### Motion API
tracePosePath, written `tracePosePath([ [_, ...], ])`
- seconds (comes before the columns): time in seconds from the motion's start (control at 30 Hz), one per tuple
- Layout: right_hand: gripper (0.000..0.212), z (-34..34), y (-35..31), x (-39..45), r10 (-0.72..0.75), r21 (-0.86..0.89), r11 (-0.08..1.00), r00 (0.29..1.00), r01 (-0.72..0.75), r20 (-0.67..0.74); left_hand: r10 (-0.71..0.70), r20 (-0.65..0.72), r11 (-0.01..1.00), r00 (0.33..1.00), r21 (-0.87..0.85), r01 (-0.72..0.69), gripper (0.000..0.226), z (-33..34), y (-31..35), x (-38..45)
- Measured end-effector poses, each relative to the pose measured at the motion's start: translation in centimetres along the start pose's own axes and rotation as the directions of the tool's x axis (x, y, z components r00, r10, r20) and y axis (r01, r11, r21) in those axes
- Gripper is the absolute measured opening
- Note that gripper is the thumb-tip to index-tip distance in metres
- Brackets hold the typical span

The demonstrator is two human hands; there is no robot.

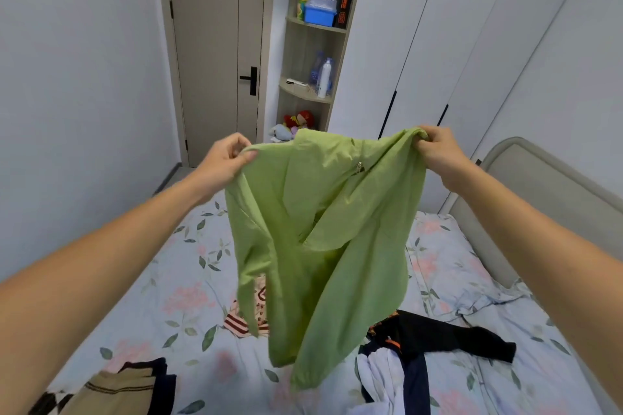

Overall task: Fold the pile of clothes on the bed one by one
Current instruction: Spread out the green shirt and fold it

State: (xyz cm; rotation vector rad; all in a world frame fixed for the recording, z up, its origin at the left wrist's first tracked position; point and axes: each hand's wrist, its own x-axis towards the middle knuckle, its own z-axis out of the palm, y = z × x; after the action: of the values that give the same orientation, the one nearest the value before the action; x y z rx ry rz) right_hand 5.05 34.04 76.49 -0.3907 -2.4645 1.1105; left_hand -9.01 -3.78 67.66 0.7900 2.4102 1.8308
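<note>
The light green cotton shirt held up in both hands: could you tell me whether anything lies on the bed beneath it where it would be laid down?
Yes. A pink patterned garment lies on the floral bedsheet right under the light green shirt, and a black, white and navy clothes heap lies just to its right. The left hand and right hand already pinch it.

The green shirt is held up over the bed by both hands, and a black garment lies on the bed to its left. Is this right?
One detail is wrong. The head view shows the black garment to the right of the green shirt, not the left. The left hand and right hand do hold it up over the bed.
</note>
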Motion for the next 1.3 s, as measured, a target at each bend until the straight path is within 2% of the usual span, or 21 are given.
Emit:
tracePosePath([
  [0.17, 0.037, -0.9, 0.6, -0.3, 0.021, 0.052, 0.998, 0.998, -0.024, 0.057, 0.133, 0.033, 0.982, 0.991, 0.131, -0.136, 0.011, -3.1, 3.1, 2.7],
  [0.3, 0.030, -1.6, 0.8, -0.4, -0.008, 0.091, 0.996, 0.995, -0.001, 0.099, 0.147, 0.081, 0.956, 0.986, 0.243, -0.163, 0.013, -4.7, 5.4, 3.8],
  [0.4, 0.021, -1.8, 0.9, -0.3, -0.058, 0.014, 0.998, 0.991, 0.057, 0.118, 0.204, 0.061, 0.936, 0.977, 0.280, -0.213, 0.018, -5.4, 6.5, 4.3],
  [0.57, 0.032, -1.5, 0.6, -0.4, -0.145, -0.295, 0.942, 0.987, 0.160, 0.074, 0.246, -0.035, 0.927, 0.969, 0.300, -0.224, 0.018, -5.4, 6.7, 4.7],
  [0.7, 0.037, -1.4, -0.2, -0.9, -0.145, -0.319, 0.934, 0.987, 0.162, 0.077, 0.248, -0.137, 0.896, 0.959, 0.408, -0.174, 0.018, -5.7, 6.4, 5.1],
  [0.77, 0.034, -1.3, -0.6, -1.1, -0.124, -0.320, 0.937, 0.990, 0.138, 0.064, 0.244, -0.122, 0.842, 0.962, 0.519, -0.147, 0.017, -5.8, 6.5, 4.9],
  [0.83, 0.028, -1.2, -1.3, -1.4, -0.077, -0.278, 0.956, 0.995, 0.093, 0.069, 0.241, -0.138, 0.731, 0.961, 0.677, -0.086, 0.010, -5.6, 6.9, 4.7],
  [0.9, 0.026, -0.9, -2.2, -2.0, 0.021, -0.152, 0.988, 0.988, 0.003, 0.155, 0.243, -0.202, 0.641, 0.949, 0.767, -0.001, 0.013, -5.2, 7.3, 4.6],
  [0.93, 0.025, -0.5, -2.7, -2.3, 0.061, -0.082, 0.996, 0.977, -0.045, 0.204, 0.229, -0.241, 0.648, 0.943, 0.761, 0.037, 0.016, -4.9, 7.6, 4.5],
  [0.97, 0.025, -0.1, -3.3, -2.6, 0.080, -0.026, 0.997, 0.968, -0.076, 0.238, 0.195, -0.283, 0.696, 0.939, 0.714, 0.071, 0.020, -4.5, 7.7, 4.5],
  [1.03, 0.026, 1.2, -4.4, -3.2, 0.090, 0.063, 0.992, 0.963, -0.109, 0.255, 0.073, -0.334, 0.844, 0.940, 0.523, 0.120, 0.026, -3.3, 8.3, 4.5],
  [1.07, 0.027, 2.0, -5.0, -3.3, 0.099, 0.098, 0.987, 0.962, -0.128, 0.255, 0.004, -0.316, 0.904, 0.949, 0.407, 0.132, 0.027, -2.3, 8.8, 4.3],
  [1.17, 0.025, 4.6, -6.5, -3.8, 0.136, 0.210, 0.958, 0.953, -0.196, 0.271, -0.093, -0.136, 0.978, 0.986, 0.171, 0.116, 0.028, 0.6, 10.1, 3.9],
  [1.23, 0.021, 6.2, -7.4, -4.2, 0.150, 0.307, 0.922, 0.948, -0.236, 0.279, -0.087, -0.011, 0.991, 0.996, 0.101, 0.087, 0.030, 2.1, 10.6, 3.5],
  [1.3, 0.017, 7.7, -8.2, -4.4, 0.160, 0.390, 0.882, 0.947, -0.263, 0.277, -0.053, 0.135, 0.997, 0.989, 0.056, 0.046, 0.016, 3.3, 10.6, 3.1],
])
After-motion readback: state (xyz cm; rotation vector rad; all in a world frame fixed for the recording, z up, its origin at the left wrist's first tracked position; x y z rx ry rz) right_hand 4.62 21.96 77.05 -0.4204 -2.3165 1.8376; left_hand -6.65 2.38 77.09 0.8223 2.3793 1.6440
